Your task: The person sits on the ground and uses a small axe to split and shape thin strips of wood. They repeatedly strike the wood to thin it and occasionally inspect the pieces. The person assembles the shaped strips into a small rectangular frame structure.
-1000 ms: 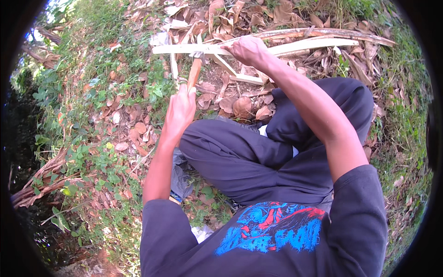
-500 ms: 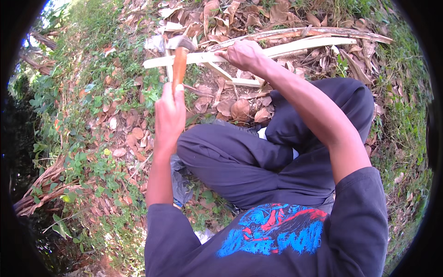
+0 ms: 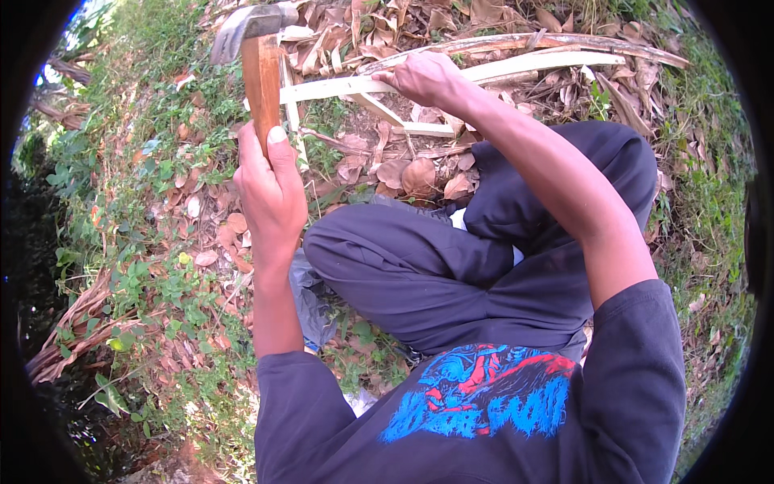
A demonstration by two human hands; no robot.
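My left hand (image 3: 272, 189) is closed round the wooden handle of a claw hammer (image 3: 263, 81), whose metal head is raised and tilts to the left. Behind the hammer runs a long, pale wooden strip (image 3: 326, 89), partly covered by the handle. My right hand (image 3: 423, 79) is closed on this strip near its middle. Thinner pale pieces meet it: a slanting strip (image 3: 377, 110) joins a short strip (image 3: 427, 129) below, and a narrow upright piece (image 3: 290, 109) crosses near its left end. How they are fastened is too small to tell.
A long brown split branch (image 3: 564, 40) lies just beyond the pale strip. Dry leaves (image 3: 418, 177) and low green plants cover the ground. My crossed legs (image 3: 403, 266) are close below the wood, and a grey plastic bag (image 3: 313, 310) lies by my left forearm.
My left hand has lifted the hammer off the strip's left part, up and to the left. My right hand keeps its hold and has shifted slightly up and left with the strip.
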